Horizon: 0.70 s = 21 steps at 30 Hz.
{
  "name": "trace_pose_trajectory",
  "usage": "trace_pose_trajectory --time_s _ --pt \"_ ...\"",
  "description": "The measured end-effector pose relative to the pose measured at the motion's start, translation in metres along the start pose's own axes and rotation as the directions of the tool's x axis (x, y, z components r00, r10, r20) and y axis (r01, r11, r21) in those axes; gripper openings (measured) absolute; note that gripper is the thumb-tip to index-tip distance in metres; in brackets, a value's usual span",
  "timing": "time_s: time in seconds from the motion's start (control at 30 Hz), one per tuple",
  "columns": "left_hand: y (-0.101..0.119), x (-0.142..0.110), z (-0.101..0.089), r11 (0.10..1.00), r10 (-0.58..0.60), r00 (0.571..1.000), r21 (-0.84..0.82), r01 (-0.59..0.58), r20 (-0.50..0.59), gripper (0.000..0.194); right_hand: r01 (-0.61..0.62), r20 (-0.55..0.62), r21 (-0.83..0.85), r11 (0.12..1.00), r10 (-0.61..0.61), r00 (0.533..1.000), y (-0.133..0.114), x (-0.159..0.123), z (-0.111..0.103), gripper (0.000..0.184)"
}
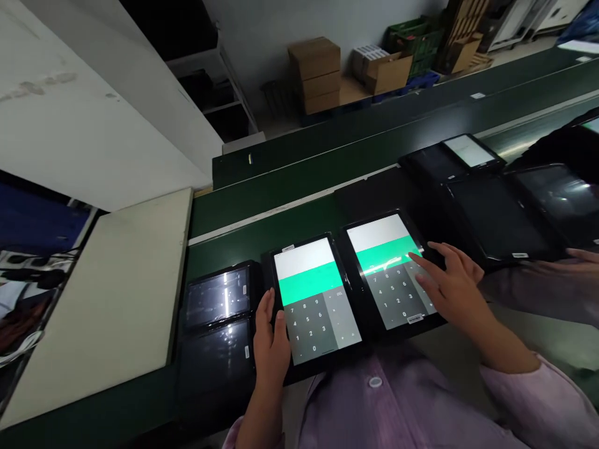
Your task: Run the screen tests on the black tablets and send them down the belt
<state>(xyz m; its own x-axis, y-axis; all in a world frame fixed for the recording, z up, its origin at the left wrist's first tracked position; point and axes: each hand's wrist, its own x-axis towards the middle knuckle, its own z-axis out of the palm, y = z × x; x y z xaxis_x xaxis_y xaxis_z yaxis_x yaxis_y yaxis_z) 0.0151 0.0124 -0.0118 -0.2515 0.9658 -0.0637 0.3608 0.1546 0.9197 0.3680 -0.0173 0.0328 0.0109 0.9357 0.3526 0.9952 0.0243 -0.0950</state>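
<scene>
Two black tablets lie side by side in front of me, both lit with a calculator keypad under a green band. Along the left edge of the left tablet (311,299) rests my left hand (271,343), its fingers stretched out and not wrapped round the tablet. Over the right side of the right tablet (390,268) is my right hand (449,284), fingers apart, with one fingertip at the green band. Whether that fingertip presses the glass I cannot tell. Beside my left hand lie two dark tablets, an upper one (218,298) and a lower one (215,352).
More tablets (500,218) lie to the right, one with a lit screen (468,149). Another person's hand (583,254) reaches in at the right edge. A pale board (107,280) borders the green bench (266,187) on the left. Cardboard boxes (316,75) stand behind.
</scene>
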Motion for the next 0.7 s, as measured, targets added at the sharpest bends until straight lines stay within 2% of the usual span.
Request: trace_pose_trajectory --time_s 0.2,0.37,0.57,0.7 --pt "-0.001 0.000 -0.003 1.000 -0.015 1.000 -0.011 0.015 -0.005 0.046 -0.010 -0.016 -0.020 1.000 0.009 1.000 -0.011 0.011 0.005 0.045" --pt "0.001 0.001 -0.004 1.000 -0.031 0.999 -0.007 0.031 -0.022 0.043 -0.127 -0.036 -0.030 0.991 0.126 0.991 -0.013 0.014 0.004 0.047" --pt "0.005 0.001 -0.005 0.997 -0.072 0.997 0.009 0.072 -0.036 0.042 -0.059 -0.018 -0.052 0.997 0.058 0.998 -0.017 0.016 0.003 0.042" --pt "0.003 0.001 -0.005 0.996 -0.088 0.995 0.005 0.088 -0.047 0.042 -0.113 -0.022 -0.049 0.992 0.112 0.993 -0.011 0.017 0.004 0.044"
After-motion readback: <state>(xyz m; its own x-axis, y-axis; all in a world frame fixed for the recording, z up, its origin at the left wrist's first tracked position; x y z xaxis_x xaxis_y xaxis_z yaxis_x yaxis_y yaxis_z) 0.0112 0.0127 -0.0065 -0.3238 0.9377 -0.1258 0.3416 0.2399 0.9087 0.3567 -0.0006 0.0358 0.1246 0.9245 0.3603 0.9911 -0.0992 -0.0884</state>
